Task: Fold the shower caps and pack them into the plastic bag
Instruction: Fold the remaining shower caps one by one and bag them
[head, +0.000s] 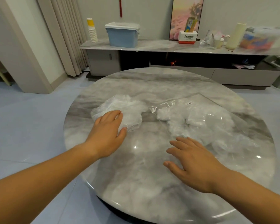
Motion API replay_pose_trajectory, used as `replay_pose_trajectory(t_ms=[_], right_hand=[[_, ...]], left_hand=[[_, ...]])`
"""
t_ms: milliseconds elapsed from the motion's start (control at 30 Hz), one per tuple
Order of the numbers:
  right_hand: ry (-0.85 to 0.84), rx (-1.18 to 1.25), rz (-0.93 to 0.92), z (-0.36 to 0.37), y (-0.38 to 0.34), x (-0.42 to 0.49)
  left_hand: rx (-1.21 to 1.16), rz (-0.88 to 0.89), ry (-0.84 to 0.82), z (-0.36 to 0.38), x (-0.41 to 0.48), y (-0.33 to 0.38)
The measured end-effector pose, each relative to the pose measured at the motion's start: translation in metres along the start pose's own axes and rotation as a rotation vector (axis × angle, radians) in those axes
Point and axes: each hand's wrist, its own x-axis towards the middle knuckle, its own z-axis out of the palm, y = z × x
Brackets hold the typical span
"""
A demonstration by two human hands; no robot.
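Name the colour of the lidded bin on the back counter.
The bin is light blue with a white lid; head view.

light: bright, even | glare: spots on table [136, 159] | edges: wide-angle bend, top-right blurred

Glossy marble-look table [152, 167]; thin, crinkly clear-plastic shower caps [129, 109]; seemingly smooth, shiny plastic bag [217, 117].
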Motion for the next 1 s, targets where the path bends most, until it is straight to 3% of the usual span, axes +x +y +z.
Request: replay_pose_trajectory(t_ms=[133,267,367,467,567,667,767,900,1000], right_hand=[[0.285,0.064,-0.167,0.017,-0.008,-0.006],[0.332,0.14,-0.286,0.029,-0.017,-0.009],[0.258,0.149,-0.298,0.035,-0.022,-0.012],[0.064,0.121,-0.271,0.048,-0.023,-0.017],[-0.033,0.135,-0.258,0.058,-0.019,-0.023],[-0.009,0.184,-0.25,0.06,-0.018,-0.024],[0.018,0.274,-0.236,0.056,-0.018,-0.024],[0.103,0.377,-0.258,0.054,-0.017,-0.025],[0.161,0.397,-0.294,0.055,-0.016,-0.026]], left_hand=[[0.14,0.241,0.045,0.002,-0.044,0.01],[0.189,0.409,-0.001,0.015,-0.083,0.022],[0.173,0.505,-0.099,0.023,-0.103,0.024],[0.044,0.539,-0.278,0.03,-0.11,0.019],[-0.07,0.531,-0.294,0.035,-0.115,0.012],[-0.166,0.367,-0.201,0.034,-0.111,0.01],[-0.225,0.054,-0.07,0.032,-0.097,0.011],[-0.534,-0.502,-0.109,0.022,-0.06,0.003],[-0.74,-0.667,-0.069,0.015,-0.032,-0.008]])
